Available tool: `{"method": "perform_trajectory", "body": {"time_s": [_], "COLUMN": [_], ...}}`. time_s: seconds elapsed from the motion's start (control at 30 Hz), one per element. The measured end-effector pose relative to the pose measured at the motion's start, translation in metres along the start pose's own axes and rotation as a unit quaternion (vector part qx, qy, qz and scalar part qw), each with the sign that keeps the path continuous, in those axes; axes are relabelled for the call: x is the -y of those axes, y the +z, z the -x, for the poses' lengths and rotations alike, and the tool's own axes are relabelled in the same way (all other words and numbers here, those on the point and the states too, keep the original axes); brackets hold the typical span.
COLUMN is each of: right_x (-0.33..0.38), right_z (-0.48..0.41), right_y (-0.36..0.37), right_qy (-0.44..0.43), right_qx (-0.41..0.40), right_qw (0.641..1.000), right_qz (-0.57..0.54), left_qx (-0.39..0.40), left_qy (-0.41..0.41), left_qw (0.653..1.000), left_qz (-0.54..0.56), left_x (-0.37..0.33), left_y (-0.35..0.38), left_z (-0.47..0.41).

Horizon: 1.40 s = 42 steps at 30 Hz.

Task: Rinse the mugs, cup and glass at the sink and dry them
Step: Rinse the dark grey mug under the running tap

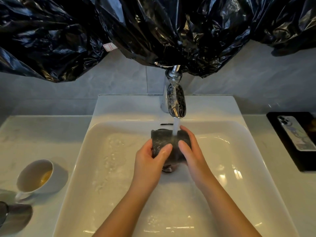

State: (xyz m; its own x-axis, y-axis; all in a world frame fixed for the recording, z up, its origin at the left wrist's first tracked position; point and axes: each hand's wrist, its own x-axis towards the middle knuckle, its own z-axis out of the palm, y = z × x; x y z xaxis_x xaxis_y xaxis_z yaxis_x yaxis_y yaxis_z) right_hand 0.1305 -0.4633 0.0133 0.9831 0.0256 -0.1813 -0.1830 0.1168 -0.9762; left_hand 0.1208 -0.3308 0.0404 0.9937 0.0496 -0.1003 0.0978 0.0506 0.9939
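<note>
While the left hand (150, 156) and right hand (193, 151) clasp the dark speckled mug (164, 139) sideways under the chrome tap (176, 100) running into the white sink (106, 151), rinsing is under way, and turning it probably comes next.

Mug (164, 141) under tap (176, 100) in sink (102, 168); cup (34, 175) on counter (34, 134) left, phone (295, 134) right.

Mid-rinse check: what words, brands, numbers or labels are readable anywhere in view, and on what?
Nothing in this view reads as text.
The white tag with red outlines, on the black plastic sheet: too small to read.
The phone on the dark tray: faint picture on its back, no legible letters.
The dark mug, white cup and faucet: no marking visible.
</note>
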Motion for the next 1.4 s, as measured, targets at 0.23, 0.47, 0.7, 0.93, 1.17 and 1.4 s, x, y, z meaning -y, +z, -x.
{"method": "perform_trajectory", "body": {"time_s": [0.23,0.47,0.7,0.93,1.17,1.4], "right_x": [0.003,0.009,0.0,-0.003,-0.006,-0.012], "right_z": [-0.012,-0.008,-0.003,-0.006,-0.005,-0.006], "right_y": [-0.002,0.004,-0.002,-0.002,-0.006,-0.002], "right_qy": [0.027,-0.022,0.006,0.096,-0.002,0.035], "right_qx": [-0.019,-0.052,-0.024,-0.097,-0.059,-0.055], "right_qw": [0.998,0.998,0.999,0.978,0.992,0.986], "right_qz": [0.061,0.021,-0.043,-0.159,-0.11,-0.156], "left_qx": [0.106,0.092,0.082,0.136,0.029,0.093], "left_qy": [0.003,-0.073,-0.08,0.034,-0.072,-0.02], "left_qw": [0.994,0.992,0.993,0.977,0.997,0.995], "left_qz": [-0.028,0.054,0.027,-0.162,-0.002,-0.033], "left_x": [-0.003,-0.006,-0.006,0.003,-0.001,0.006], "left_y": [-0.002,0.002,0.005,0.012,0.017,0.01], "left_z": [-0.006,-0.01,-0.018,-0.009,-0.015,-0.015]}}
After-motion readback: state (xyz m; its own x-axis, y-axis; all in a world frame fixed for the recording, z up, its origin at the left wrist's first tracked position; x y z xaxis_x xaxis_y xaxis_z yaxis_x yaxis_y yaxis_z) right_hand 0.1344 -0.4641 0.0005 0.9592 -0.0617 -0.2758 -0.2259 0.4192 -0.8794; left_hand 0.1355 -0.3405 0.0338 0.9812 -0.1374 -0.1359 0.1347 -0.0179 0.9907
